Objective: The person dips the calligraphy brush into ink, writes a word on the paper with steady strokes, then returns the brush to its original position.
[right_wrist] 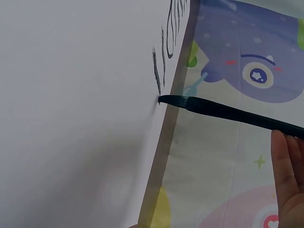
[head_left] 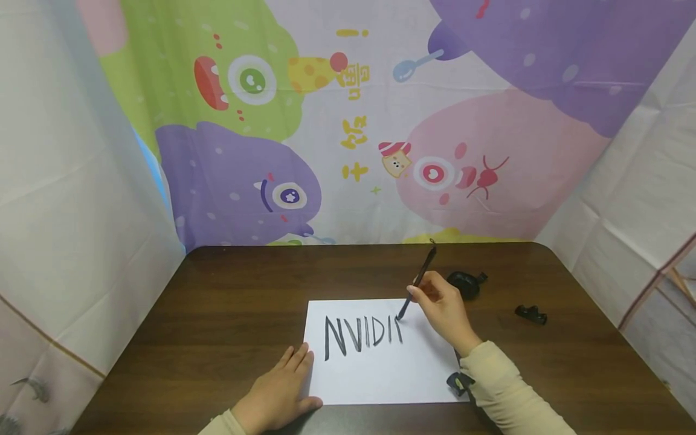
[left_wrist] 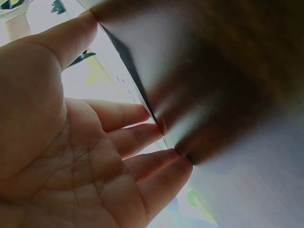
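A white sheet of paper lies on the brown table, with brushed black letters reading NVIDI and one more slanting stroke. My right hand pinches a dark writing brush by its handle, above the sheet's upper right. In the right wrist view the bristles of the brush touch the paper at the end of a stroke. The left hand rests on the table at the sheet's left edge. Its fingers are extended, with fingertips at the paper's edge.
Behind the right hand sits a rounded black object, its kind unclear. Farther right lies a small black wavy piece, like a brush rest. A cartoon-printed curtain hangs along the table's far edge, and pale cloth walls stand at both sides.
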Action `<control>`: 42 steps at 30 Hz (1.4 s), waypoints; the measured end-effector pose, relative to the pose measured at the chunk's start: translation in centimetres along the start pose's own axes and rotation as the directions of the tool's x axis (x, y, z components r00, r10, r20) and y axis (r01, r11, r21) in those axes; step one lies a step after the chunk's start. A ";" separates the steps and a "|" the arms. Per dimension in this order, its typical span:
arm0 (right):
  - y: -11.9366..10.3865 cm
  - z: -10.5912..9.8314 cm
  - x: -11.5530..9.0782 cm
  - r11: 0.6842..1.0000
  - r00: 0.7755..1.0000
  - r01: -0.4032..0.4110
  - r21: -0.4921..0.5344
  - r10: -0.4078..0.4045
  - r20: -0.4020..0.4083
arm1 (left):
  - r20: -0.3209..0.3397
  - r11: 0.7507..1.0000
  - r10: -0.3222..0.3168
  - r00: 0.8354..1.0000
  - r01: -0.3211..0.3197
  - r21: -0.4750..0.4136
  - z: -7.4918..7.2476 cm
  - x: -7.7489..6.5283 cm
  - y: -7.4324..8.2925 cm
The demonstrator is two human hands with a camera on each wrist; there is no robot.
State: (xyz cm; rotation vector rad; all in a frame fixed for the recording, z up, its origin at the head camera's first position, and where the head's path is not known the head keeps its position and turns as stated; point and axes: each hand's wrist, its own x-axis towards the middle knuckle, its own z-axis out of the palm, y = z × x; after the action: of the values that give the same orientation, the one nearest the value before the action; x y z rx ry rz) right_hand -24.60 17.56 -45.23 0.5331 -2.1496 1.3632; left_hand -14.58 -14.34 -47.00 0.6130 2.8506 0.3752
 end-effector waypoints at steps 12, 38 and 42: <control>0.5 -0.2 0.0 1.000 1.000 0.015 -0.015 -0.014 0.028 | -0.010 1.000 -0.010 1.000 0.010 0.005 0.1 0.1 0.0; 0.0 -2.2 -0.8 0.994 0.996 0.015 -0.111 -0.005 0.085 | -0.007 1.000 -0.016 1.000 0.016 -0.011 0.0 0.0 0.0; -0.1 -2.5 -1.1 0.993 0.996 0.012 -0.120 0.000 0.095 | -0.009 1.000 -0.011 1.000 0.011 -0.011 0.0 0.0 0.1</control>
State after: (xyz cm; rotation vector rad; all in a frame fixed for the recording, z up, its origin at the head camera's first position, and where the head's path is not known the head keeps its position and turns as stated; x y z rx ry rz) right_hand -23.16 19.81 -44.99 0.5662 -2.2873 1.2181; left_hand -14.54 -14.26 -46.94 0.5955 2.8578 0.3925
